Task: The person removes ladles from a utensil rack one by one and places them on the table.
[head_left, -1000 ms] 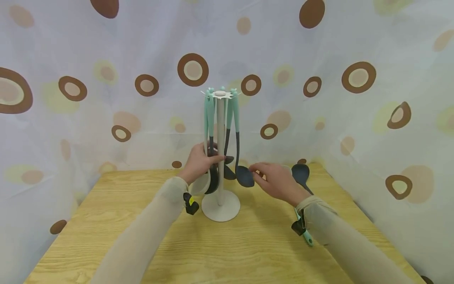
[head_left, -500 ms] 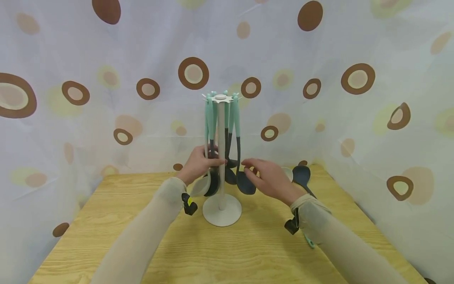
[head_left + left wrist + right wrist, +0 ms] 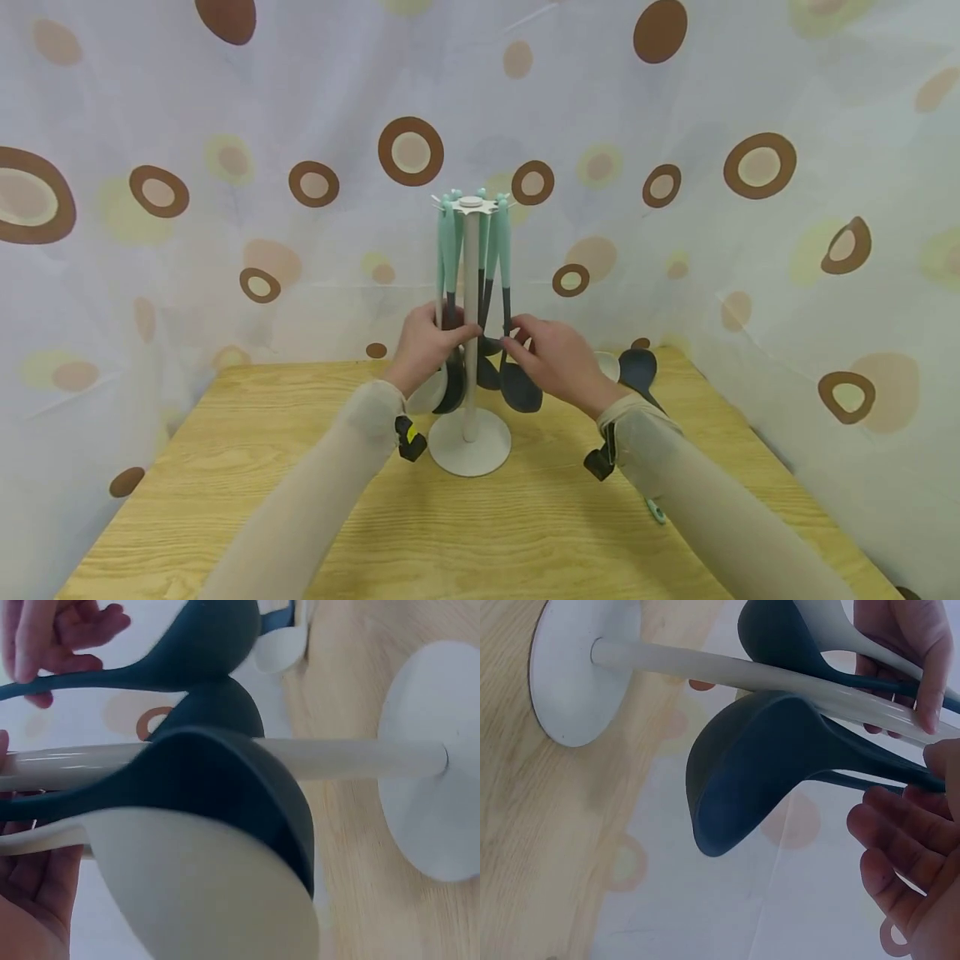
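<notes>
Mid-frame in the head view I see the left hand [image 3: 427, 348] curled round a slim white pole [image 3: 471, 267] and the right hand [image 3: 558, 360] pinching a dark ladle [image 3: 521, 390] by its thin shaft; low in the left wrist view, a smooth pale spoon [image 3: 202, 885] overlapping a dark scoop [image 3: 225, 776]; central in the right wrist view, the ladle's deep bowl

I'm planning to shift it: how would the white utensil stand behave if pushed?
Pushed near the top, the stand may tip, being tall with utensils hung high. Pushed low, its flat round base would probably slide on the table rather than roll. The utensils would likely swing, hanging by their handle ends.
</notes>
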Demonstrator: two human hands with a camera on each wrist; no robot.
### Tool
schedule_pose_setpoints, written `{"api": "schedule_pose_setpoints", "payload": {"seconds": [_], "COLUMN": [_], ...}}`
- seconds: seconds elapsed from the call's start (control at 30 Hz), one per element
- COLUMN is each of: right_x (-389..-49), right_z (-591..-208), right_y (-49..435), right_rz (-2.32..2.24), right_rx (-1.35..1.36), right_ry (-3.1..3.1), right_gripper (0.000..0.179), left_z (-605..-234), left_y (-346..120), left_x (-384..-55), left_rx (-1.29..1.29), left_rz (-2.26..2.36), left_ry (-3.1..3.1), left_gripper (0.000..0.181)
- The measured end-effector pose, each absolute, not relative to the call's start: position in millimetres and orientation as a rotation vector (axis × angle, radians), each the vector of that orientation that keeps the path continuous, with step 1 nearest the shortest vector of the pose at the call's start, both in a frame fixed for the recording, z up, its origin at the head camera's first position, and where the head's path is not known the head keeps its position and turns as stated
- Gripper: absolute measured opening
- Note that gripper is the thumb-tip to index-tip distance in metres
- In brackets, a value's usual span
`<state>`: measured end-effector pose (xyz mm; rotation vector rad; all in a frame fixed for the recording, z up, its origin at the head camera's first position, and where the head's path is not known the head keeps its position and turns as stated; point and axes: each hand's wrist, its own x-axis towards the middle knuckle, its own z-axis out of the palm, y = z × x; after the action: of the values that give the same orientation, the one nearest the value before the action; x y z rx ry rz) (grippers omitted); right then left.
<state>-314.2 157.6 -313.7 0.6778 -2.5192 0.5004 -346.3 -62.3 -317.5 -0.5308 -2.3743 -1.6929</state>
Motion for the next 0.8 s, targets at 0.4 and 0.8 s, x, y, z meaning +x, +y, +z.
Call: {"api": "schedule_pose_setpoints", "payload": {"seconds": [0.4, 0.8], "right_x": [-320, -314], "right_z": [-315, -305], "right_y": [151, 172], "right_rz": [0.661, 0.79], "right_rx": [0.705, 0.693], "right_ry": [-2.455, -2.504], "right_gripper": [0.016, 0.014], "left_z": [-320, -320], "left_y": [-62, -61], "left_x": [-344, -343], "left_rx": [-0.547, -0.481], "left_rz": [-1.58, -1.567], "left_ry": [-2.431, -2.466], "left_gripper": [0.024, 0.029]}}
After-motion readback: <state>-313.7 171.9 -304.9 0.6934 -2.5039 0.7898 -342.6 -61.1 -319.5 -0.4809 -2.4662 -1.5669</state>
